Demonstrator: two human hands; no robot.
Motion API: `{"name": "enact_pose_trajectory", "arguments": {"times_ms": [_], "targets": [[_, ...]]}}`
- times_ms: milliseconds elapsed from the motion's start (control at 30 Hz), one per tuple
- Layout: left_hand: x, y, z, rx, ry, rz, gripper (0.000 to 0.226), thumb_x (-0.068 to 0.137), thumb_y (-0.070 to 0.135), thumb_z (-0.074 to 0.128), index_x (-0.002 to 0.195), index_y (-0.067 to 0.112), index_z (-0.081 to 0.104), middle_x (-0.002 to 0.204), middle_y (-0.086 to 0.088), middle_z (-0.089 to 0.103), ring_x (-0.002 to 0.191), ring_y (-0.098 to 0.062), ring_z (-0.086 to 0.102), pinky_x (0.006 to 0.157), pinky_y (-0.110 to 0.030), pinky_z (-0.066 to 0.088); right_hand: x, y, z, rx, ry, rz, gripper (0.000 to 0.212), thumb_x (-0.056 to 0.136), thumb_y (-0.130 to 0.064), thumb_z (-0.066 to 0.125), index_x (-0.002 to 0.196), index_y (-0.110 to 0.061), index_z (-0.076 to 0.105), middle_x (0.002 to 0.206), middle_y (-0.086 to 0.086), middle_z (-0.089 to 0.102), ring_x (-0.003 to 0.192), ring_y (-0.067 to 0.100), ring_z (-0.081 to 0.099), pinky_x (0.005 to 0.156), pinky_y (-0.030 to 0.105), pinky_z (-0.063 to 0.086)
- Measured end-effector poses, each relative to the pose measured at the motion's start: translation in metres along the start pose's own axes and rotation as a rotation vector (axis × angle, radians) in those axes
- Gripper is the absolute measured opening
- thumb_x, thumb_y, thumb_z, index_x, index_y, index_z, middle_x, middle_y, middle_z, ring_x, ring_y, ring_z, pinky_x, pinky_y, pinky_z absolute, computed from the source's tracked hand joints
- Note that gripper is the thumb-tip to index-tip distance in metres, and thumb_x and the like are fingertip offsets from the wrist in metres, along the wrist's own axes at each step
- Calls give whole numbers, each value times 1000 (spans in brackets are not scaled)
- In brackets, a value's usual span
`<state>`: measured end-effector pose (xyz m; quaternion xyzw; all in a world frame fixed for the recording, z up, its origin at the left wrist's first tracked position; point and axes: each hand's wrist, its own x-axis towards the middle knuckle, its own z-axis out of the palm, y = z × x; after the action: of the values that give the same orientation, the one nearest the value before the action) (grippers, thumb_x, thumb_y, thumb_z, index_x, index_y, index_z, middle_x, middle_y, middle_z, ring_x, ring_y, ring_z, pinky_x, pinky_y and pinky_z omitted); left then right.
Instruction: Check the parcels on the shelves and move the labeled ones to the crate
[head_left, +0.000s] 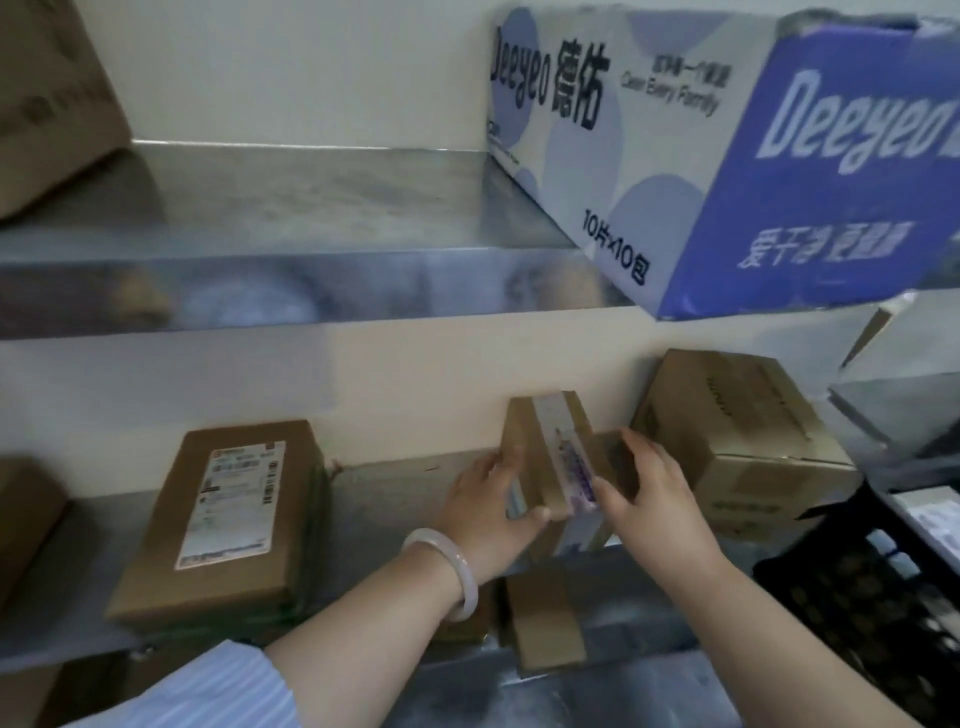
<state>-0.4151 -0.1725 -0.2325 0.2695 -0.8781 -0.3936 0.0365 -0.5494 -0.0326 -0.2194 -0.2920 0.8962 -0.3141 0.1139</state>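
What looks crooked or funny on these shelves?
The big blue Deeyeo box on the top shelf sits crooked, and its bottom corner pokes out past the shelf's front edge. The small parcel lower down is tipped up too, but only because the left hand and right hand hold it.

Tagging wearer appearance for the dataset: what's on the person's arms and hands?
No gloves on either. Left hand: a smooth, round, milky-white bangle at the wrist, and a light blue-and-white striped sleeve near the elbow. Right hand and forearm: no sleeve, watch or jewellery in view.
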Motion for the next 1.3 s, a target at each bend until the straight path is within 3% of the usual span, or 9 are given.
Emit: {"name": "enact_pose_trajectory", "arguments": {"times_ms": [233,367,467,667,767,900,1033,1167,1300], "targets": [[17,31,26,-89,4,-89,54,98,40,51,148,31,34,150,9,37,133,-12,42,99,-18,34,22,20,8,217,-273,60,40,92,-39,60,130,-34,49,128,-9,59,104,3,55,90,25,47],[19,27,23,-177,74,-210,46,98,43,50,141,29,42,131,16,47,119,-4,47,82,-4,33,18,16,12,362,-294,22,43,93,-44,57,134,-36,47,126,-13,58,108,0,55,83,17,46],[22,19,19,-238,133,-268,45,94,52,54,134,31,48,126,13,59,110,-8,58,65,-7,37,12,3,15,452,-347,-40,45,97,-44,50,141,-36,44,133,-17,51,120,0,49,100,24,41],[13,5,7,-462,204,-410,58,78,50,73,126,40,43,113,11,62,102,-15,63,92,-35,54,2,-14,20,388,-402,-174,44,98,-44,45,142,-37,44,140,-19,43,130,-2,37,109,21,27],[5,2,-1,-542,233,-411,54,82,39,70,125,43,38,105,13,59,102,-16,61,91,-33,53,6,-14,18,385,-388,-181,44,97,-40,51,141,-38,44,142,-16,46,131,1,40,108,22,31],[-5,-5,-8,-711,276,-426,68,85,42,69,144,41,35,126,-5,60,112,-26,60,84,-31,51,17,-14,12,443,-255,6,64,94,-36,58,151,-29,29,150,-5,38,136,13,38,106,28,34],[-14,-7,-9,-793,248,-374,70,79,51,69,141,48,37,132,6,56,115,-16,56,102,-39,46,8,-23,17,512,-361,59,56,97,-35,54,147,-20,34,127,-3,53,114,13,51,98,27,40],[-17,-6,-13,-541,306,-304,53,95,43,52,145,44,35,137,9,34,122,-12,38,106,-33,34,1,-27,18,663,-304,52,47,98,-31,53,142,-26,40,125,-7,56,117,13,54,102,32,44],[-17,-5,-12,-288,391,-242,61,98,34,54,151,37,25,136,5,39,115,-12,45,101,-26,37,-8,-31,18,645,-259,-74,42,98,-28,52,140,-33,44,128,-13,55,121,6,50,101,25,41]]}}
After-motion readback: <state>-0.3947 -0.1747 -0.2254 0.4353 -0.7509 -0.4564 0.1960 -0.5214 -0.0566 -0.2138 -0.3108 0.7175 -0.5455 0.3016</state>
